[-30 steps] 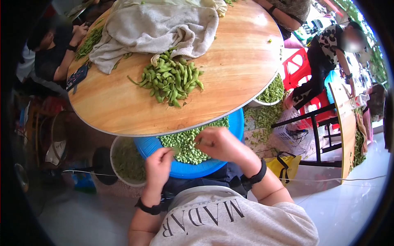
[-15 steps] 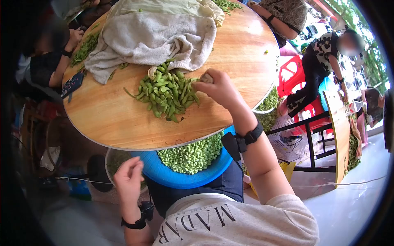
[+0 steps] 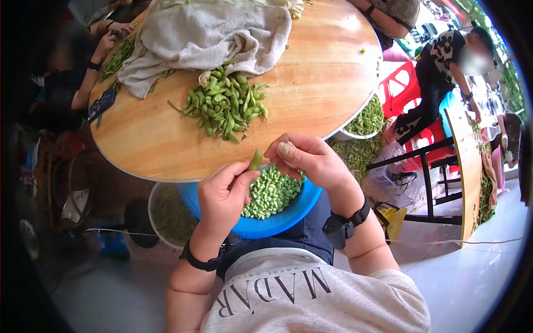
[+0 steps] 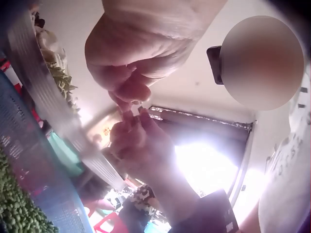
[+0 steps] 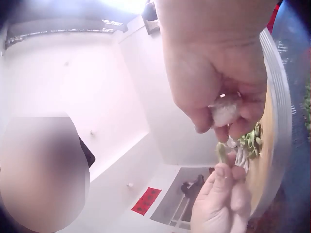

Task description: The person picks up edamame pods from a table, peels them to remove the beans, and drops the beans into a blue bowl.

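Note:
My left hand pinches a green pod by its lower end, just above the blue basket of shelled beans on my lap. My right hand is curled close beside the pod's tip. In the right wrist view its thumb and fingers pinch a small pale object right above the pod, which my left hand holds. In the left wrist view the fingertips of both hands meet. A pile of unshelled pods lies on the round wooden table.
A grey towel covers the table's far side. Other people sit at the left edge and to the right. A white bowl of pods sits under the table's right rim. A pail, red stool and black stand flank me.
My right hand came back from the pod pile on the table to above the basket. My left hand rose from beside my lap and took hold of the pod.

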The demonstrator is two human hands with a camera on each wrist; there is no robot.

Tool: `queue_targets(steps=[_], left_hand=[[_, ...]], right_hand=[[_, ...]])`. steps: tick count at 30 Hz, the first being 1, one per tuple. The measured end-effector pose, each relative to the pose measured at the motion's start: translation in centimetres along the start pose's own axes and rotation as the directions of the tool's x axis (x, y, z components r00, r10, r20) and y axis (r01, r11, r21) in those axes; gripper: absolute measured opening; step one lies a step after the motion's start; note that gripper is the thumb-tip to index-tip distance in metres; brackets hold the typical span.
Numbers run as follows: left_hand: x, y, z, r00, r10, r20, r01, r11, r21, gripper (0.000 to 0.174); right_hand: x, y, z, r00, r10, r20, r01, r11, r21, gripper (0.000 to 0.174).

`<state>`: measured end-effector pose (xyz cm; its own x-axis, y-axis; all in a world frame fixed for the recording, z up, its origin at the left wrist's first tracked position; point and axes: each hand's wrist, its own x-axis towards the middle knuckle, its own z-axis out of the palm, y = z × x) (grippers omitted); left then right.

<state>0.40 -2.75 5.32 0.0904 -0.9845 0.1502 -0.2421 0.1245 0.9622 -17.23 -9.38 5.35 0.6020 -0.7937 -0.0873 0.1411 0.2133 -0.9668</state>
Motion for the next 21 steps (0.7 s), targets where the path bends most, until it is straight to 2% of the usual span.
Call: queue_targets(steps=[2, 4, 6, 9, 12, 15, 18, 21], left_hand=[[-0.8, 0.2, -0.2, 1.0, -0.019, 0.003, 0.019, 0.997, -0.074, 0.012], [-1.5, 0.3, -0.4, 1.0, 0.014, 0.003, -0.014, 1.0, 0.0, 0.014], [-1.9, 0.6, -0.5, 0.998, 0.059, 0.004, -0.059, 0.993, 0.099, 0.015], [-2.4, 0.1, -0.5, 0.967, 0.253, -0.022, -0.239, 0.938, 0.253, 0.016], [-2.7, 0.9, -0.5, 0.933, 0.358, -0.041, -0.326, 0.887, 0.328, 0.016], [-3.3, 1.3, -0.9, 0.943, 0.332, -0.022, -0.3, 0.876, 0.377, 0.017], [-3.2, 0.7, -1.0, 0.909, 0.416, -0.037, -0.373, 0.849, 0.374, 0.017], [-3.4, 0.5, -1.0, 0.917, 0.396, -0.041, -0.351, 0.852, 0.388, 0.017]], right_hand=[[-0.5, 0.9, 0.4, 1.0, -0.012, 0.014, 0.012, 1.0, -0.028, 0.028], [-1.0, 1.3, 1.5, 0.994, 0.06, 0.095, -0.069, 0.993, 0.093, 0.031], [-1.4, 1.0, 2.5, 0.995, 0.051, 0.081, -0.059, 0.993, 0.098, 0.033], [-1.7, 1.5, 3.8, 0.996, 0.032, 0.084, -0.039, 0.996, 0.08, 0.036], [-1.8, 1.3, 4.8, 0.998, 0.041, 0.041, -0.043, 0.998, 0.051, 0.037], [-1.8, 1.1, 5.1, 0.996, 0.07, 0.059, -0.077, 0.987, 0.143, 0.035], [-1.7, 1.1, 5.4, 0.997, 0.043, 0.059, -0.047, 0.996, 0.072, 0.033], [-1.6, 1.5, 5.7, 0.999, 0.03, 0.017, -0.03, 1.0, 0.006, 0.03]])
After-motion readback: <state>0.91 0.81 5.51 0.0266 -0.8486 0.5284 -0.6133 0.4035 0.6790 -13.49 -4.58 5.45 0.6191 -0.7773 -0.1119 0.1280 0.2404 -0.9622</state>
